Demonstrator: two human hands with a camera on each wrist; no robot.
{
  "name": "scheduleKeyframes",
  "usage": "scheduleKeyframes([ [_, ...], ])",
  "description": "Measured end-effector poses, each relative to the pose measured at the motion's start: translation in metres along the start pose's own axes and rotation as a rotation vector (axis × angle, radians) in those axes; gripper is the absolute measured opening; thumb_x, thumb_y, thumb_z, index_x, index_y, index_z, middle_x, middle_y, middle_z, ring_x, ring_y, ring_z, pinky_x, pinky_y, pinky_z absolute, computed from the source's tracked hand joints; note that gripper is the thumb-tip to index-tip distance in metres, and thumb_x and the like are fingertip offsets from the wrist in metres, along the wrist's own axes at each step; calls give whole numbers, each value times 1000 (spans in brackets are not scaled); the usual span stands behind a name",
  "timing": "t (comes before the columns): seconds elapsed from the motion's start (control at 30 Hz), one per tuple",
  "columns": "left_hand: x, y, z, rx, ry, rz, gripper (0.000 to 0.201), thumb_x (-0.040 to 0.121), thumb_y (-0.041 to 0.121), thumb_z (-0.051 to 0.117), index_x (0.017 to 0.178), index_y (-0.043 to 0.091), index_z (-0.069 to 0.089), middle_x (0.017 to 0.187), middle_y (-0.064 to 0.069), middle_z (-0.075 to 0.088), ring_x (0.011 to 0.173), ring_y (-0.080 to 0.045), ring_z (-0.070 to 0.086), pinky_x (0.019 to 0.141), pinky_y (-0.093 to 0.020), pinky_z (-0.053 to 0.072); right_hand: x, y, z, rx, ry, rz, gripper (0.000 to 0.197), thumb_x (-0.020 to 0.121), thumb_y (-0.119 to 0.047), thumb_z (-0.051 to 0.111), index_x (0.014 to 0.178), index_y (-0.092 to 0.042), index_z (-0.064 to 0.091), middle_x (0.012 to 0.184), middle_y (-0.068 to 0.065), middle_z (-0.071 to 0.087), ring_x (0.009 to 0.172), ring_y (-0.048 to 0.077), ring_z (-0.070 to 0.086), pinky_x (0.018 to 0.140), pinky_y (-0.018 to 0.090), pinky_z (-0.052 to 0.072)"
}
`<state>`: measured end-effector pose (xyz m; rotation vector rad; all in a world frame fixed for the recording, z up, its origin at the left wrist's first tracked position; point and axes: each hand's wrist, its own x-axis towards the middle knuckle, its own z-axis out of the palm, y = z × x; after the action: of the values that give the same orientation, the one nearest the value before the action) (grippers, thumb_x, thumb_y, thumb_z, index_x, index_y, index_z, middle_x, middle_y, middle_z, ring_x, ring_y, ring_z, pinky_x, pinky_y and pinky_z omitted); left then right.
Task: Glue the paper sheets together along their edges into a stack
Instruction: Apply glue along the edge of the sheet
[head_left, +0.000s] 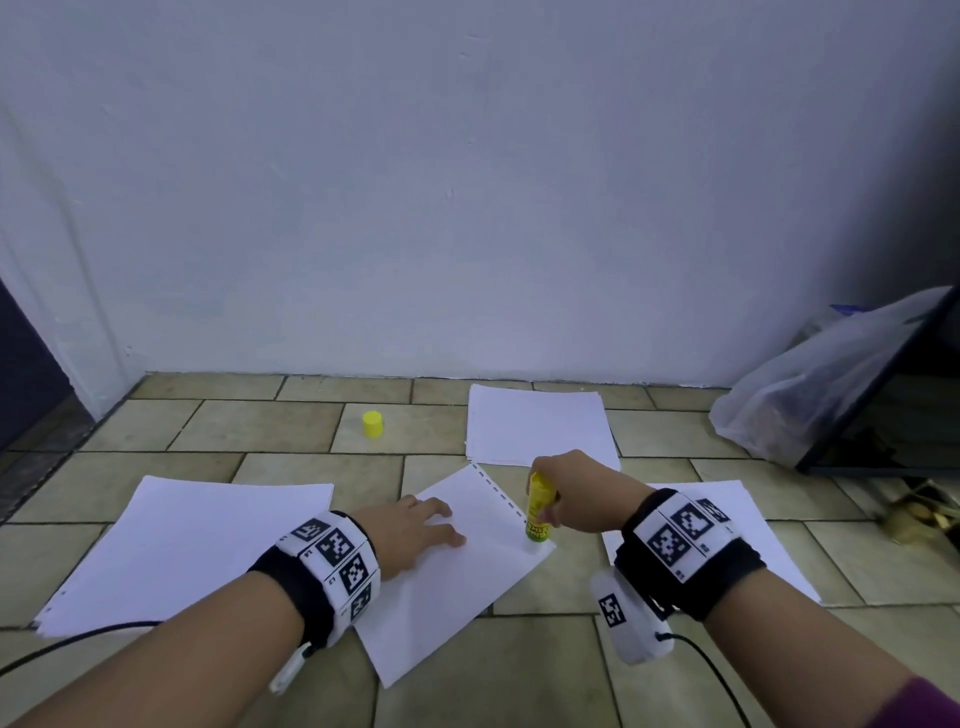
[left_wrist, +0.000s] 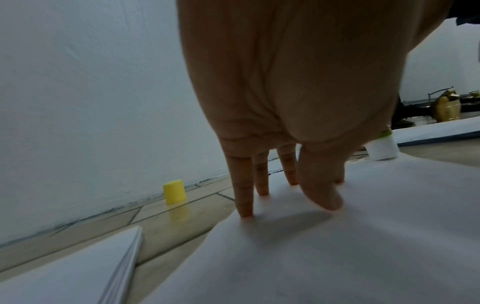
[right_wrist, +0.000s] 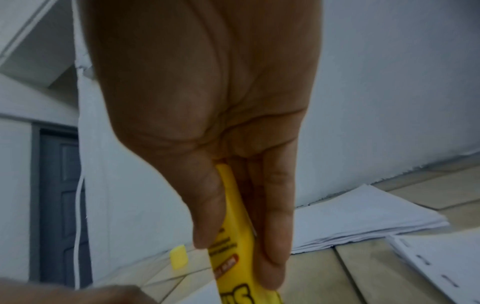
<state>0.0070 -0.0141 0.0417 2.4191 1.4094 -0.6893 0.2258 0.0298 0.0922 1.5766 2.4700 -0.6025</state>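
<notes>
Our left hand (head_left: 415, 530) presses flat on the sheet (head_left: 457, 582), fingers straight; our right hand (head_left: 576, 493) grips the glue stick (head_left: 538, 512). If our pressure slackens, the sheet may drag and crease.

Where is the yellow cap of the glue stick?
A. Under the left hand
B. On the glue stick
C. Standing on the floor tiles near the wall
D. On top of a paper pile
C: the cap stands alone on the tiles, while the right hand holds the glue stick on the sheet.
</notes>
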Motion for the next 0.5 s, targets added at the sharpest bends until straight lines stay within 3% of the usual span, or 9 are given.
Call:
scheduleKeyframes([
  [0.1, -3, 1, -2, 43, 9, -21, 69, 95, 4, 47, 151, 34, 19, 155, -2, 14, 134, -25, 28, 98, -36, 41, 3, 5, -5, 154, 47, 18, 23, 83, -18, 68, 100, -8, 56, 103, 11, 63, 93, 25, 64, 81, 35, 54],
  [0.17, -4, 4, 0, 22, 19, -64, 66, 95, 19, 55, 150, 32, 21, 148, -5, 24, 129, -25, 35, 96, -37, 42, 3, 7, -7, 360, 124, 29, 19, 82, -14, 70, 89, -8, 54, 85, 8, 65, 72, 19, 67, 68, 29, 54],
  [0.23, -5, 6, 1, -24, 31, -90, 67, 92, 36, 60, 148, 28, 25, 143, -7, 28, 127, -25, 37, 97, -37, 42, 5, 6, -7, 478, 192, 35, 17, 82, -12, 70, 85, -8, 53, 77, 6, 65, 61, 15, 65, 63, 26, 54],
  [0.3, -7, 5, 4, -40, 65, -83, 70, 87, 46, 62, 144, 23, 30, 145, -5, 25, 132, -23, 30, 100, -40, 41, 8, 3, -6, 525, 236, 37, 16, 82, -11, 69, 83, -9, 53, 78, 9, 66, 61, 16, 66, 65, 29, 55],
  [0.4, -7, 4, 8, -96, 94, -87, 74, 82, 53, 65, 139, 19, 32, 154, -2, 11, 141, -23, 17, 107, -44, 36, 16, -4, -2, 561, 272, 29, 16, 82, -9, 67, 80, -12, 52, 80, 8, 66, 59, 11, 64, 59, 22, 53],
  [0.5, -6, 4, 12, -125, 98, -176, 86, 80, 61, 62, 143, 15, 25, 157, -2, 7, 140, -26, 20, 108, -43, 35, 23, -13, 2, 572, 295, 15, 13, 82, -8, 65, 88, -10, 54, 82, 9, 66, 58, 9, 62, 59, 21, 52],
])
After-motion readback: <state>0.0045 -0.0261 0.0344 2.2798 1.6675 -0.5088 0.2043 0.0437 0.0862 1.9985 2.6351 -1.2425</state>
